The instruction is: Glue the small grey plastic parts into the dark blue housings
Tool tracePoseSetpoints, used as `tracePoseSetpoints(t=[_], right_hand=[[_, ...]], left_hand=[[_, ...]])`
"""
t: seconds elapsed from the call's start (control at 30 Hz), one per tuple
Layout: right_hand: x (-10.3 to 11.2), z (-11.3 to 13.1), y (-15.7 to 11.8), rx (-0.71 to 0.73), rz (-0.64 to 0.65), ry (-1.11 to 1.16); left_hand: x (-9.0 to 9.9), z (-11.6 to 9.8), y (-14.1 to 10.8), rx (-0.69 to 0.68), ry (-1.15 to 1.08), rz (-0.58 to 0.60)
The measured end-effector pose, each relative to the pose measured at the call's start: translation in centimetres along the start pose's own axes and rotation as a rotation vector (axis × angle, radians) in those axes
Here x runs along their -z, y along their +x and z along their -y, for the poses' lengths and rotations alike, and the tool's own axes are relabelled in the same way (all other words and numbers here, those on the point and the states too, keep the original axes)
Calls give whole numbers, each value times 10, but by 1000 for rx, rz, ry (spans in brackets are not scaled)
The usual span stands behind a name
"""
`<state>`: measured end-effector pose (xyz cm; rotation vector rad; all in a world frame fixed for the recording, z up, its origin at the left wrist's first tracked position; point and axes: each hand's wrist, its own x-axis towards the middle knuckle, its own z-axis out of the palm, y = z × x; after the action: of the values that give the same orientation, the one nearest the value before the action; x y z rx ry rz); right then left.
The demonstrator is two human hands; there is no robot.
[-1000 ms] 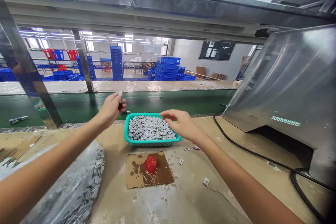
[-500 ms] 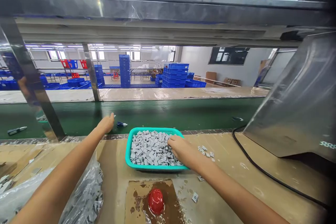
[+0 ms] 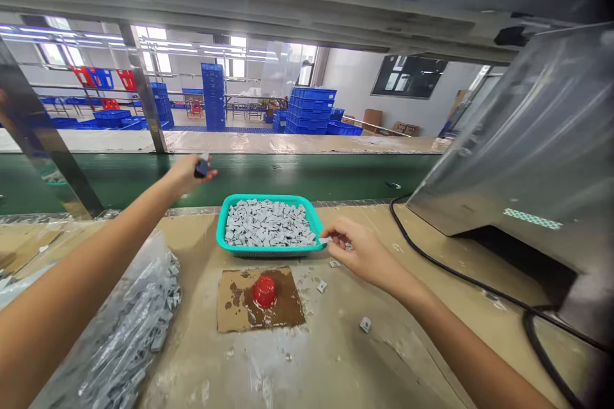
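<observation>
My left hand is held over the green conveyor belt, closed on a small dark blue part with a light grey end. Its exact kind I cannot make out. At the right rim of a turquoise plastic basket, my right hand pinches a small pale grey plastic piece between thumb and fingers. The basket is heaped with similar small grey plastic pieces.
In front of the basket, a red dome-shaped object stands on wet cardboard. A clear bag of grey parts lies at left. Loose grey pieces dot the bench. At right are a black cable and a metal housing.
The view has tilted down. The dark blue part that lay on the belt is now in my left hand. My right hand has moved from the heap to the basket's right rim, holding a piece.
</observation>
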<state>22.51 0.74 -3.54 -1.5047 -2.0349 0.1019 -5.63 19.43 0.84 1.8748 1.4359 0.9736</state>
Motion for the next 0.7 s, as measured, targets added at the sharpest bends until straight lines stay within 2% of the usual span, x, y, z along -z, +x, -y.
tracePoseSetpoints(t=[0.07, 0.13, 0.17, 0.23, 0.33, 0.47, 0.6, 0.7], right_hand=[[-3, -2, -1, -3, -4, -14], [-6, -3, 0, -7, -7, -23], [-5, -3, 1, -9, -5, -25], [-3, 0, 1, -18, -6, -23], [-1, 9, -8, -57, -52, 24], [-15, 29, -31, -137, -110, 248], [-39, 43, -49, 39, 16, 108], [-51, 42, -54, 146, 9, 69]], left_hand=[[2, -28, -25, 16, -351, -18], [-3, -47, -61, 87, -838, 10], [-8, -54, -80, 144, -1081, 46], [-20, -59, -116, 256, -1332, 119], [-36, -57, -146, 388, -1432, 170], [-40, -52, -147, 362, -1420, 124], [-37, -49, -144, 299, -1389, 164], [-39, -45, -146, 301, -1357, 170]])
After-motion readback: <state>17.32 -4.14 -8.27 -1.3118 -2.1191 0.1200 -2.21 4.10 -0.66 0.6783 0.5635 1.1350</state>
